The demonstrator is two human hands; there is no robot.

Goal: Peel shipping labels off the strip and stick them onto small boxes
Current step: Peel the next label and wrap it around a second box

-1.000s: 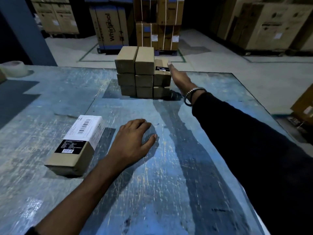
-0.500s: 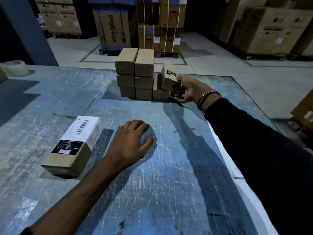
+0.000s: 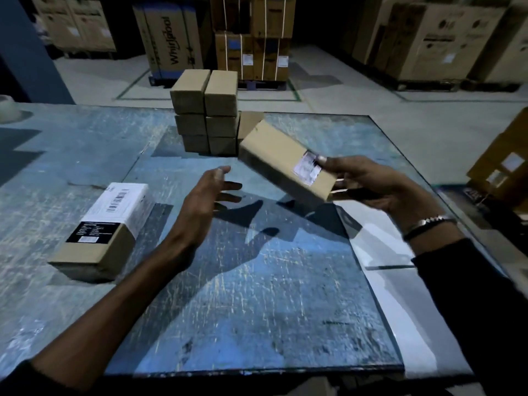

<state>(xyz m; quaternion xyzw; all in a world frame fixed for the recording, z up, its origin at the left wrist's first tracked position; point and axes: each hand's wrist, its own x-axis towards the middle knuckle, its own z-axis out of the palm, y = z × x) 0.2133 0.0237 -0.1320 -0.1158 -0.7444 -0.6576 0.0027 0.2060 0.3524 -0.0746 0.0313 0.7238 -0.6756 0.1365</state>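
Note:
My right hand [image 3: 368, 184] grips one end of a small brown box [image 3: 280, 164] and holds it tilted in the air over the middle of the table, thumb on a small label on its top face. My left hand [image 3: 204, 204] hovers above the table just left of that box, fingers straight and spread, holding nothing. A stack of small plain brown boxes [image 3: 205, 115] stands at the far middle of the table. At the left lies a labelled box [image 3: 105, 230] with a white barcode label and a black sticker. No label strip is visible.
The worn blue table [image 3: 257, 295] has its right edge near my right forearm. A tape roll [image 3: 8, 108] sits at the far left. Large cartons [image 3: 171, 38] and strapped boxes on pallets [image 3: 254, 55] stand on the floor behind; a yellow carton [image 3: 505, 161] is at the right.
My right hand took a box from the stack and carried it toward me over the table. My left hand lifted off the table and opened toward the box.

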